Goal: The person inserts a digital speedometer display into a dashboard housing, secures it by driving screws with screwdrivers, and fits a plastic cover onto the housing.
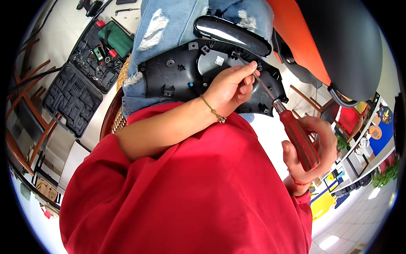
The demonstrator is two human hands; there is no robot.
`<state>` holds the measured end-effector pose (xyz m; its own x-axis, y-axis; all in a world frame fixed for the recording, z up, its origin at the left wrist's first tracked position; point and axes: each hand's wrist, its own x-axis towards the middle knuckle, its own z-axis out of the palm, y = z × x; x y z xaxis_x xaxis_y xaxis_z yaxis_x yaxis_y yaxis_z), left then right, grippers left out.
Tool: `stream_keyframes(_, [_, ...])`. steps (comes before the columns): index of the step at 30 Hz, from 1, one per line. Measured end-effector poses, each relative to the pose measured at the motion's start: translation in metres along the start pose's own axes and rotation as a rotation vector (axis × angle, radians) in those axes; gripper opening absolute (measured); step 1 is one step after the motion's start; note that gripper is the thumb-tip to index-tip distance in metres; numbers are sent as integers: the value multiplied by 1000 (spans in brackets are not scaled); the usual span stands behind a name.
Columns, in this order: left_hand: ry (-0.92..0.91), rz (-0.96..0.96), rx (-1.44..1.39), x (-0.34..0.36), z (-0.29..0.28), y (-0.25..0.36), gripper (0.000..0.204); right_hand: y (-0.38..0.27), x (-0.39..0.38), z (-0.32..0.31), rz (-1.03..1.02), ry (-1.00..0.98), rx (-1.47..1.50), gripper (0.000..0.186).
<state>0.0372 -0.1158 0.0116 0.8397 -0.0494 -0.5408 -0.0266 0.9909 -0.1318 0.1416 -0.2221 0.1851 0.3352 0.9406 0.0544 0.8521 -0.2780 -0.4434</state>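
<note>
On my lap lies a curved black plastic panel [156, 76], its inner side with clips and screw posts facing up. Resting along its far edge is a glossy black elongated piece [232, 33]. My right hand [317, 146] grips a screwdriver [298, 137] with a red handle, its shaft slanting up and left toward the panel. Over the panel's right part, my left hand [234, 86] is closed, thumb and fingers pinched around the shaft near the tip. The tip itself is hidden by those fingers, and I cannot tell whether it touches a screw.
An open black tool case [76, 97] with a green pouch [116, 39] lies on the floor at left. Close on the right stands a large orange and black body [338, 46]. Wooden chairs [31, 99] are at far left, with a shelf [355, 165] at right.
</note>
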Motion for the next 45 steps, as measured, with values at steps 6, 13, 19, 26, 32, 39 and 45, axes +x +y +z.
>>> stream_keyframes(6, [23,2,0,6,6,-5,25,-8,15,-20,-79,-85,-42,43])
stream_keyframes(13, [-90,-11,-129,2,10,-1,26,-10,33,-24,-40,-65,-235,40])
stream_keyframes(19, [-79,12,-116,2,1,-4,23,-27,53,-34,-109,-265,-142,42])
stream_keyframes(26, [12,-44,82,-3,5,1,29,-29,67,-37,-198,-246,-408,30])
stream_keyframes(32, [-69,63,630,-8,-2,-8,26,-32,80,-33,-68,-313,-255,26])
stream_keyframes(39, [-138,62,980,2,-18,-16,25,-28,79,-44,-220,-423,-492,28])
stream_keyframes(45, [-173,10,1089,5,-26,-12,23,-31,84,-42,-113,-439,-417,32])
